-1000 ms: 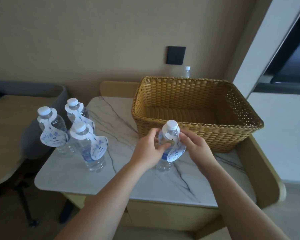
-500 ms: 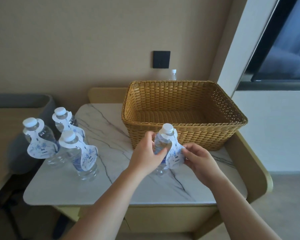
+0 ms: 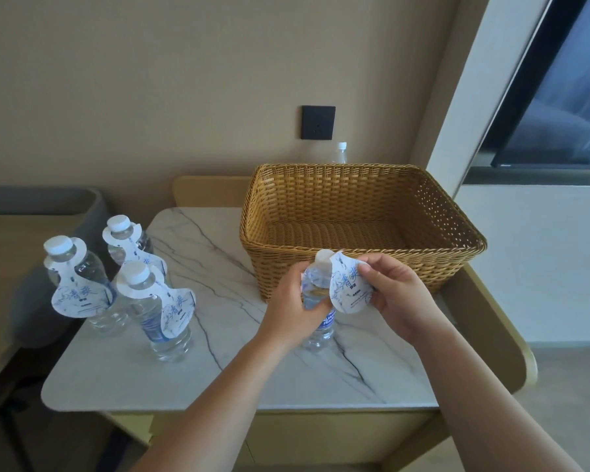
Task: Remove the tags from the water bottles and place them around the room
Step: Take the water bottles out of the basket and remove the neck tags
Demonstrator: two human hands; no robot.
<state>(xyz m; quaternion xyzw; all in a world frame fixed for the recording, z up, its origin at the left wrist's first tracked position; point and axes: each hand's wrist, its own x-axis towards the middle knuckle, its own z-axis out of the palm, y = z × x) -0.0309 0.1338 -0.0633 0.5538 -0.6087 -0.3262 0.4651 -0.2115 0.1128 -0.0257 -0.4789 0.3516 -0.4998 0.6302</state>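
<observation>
Marble table [image 3: 218, 379], wicker basket [image 3: 361, 212] | left hand [image 3: 292, 310] grips bottle [image 3: 319, 330] | right hand [image 3: 401, 301] fingers pinch tag [image 3: 349, 287]

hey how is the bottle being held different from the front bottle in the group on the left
The held bottle is gripped by the left hand, and the right hand is pulling its tag up over the cap. The front left bottle stands untouched, its tag hanging from the neck. Both are clear, white-capped and upright.

Bare forearms, no sleeves, rings, watch.
</observation>
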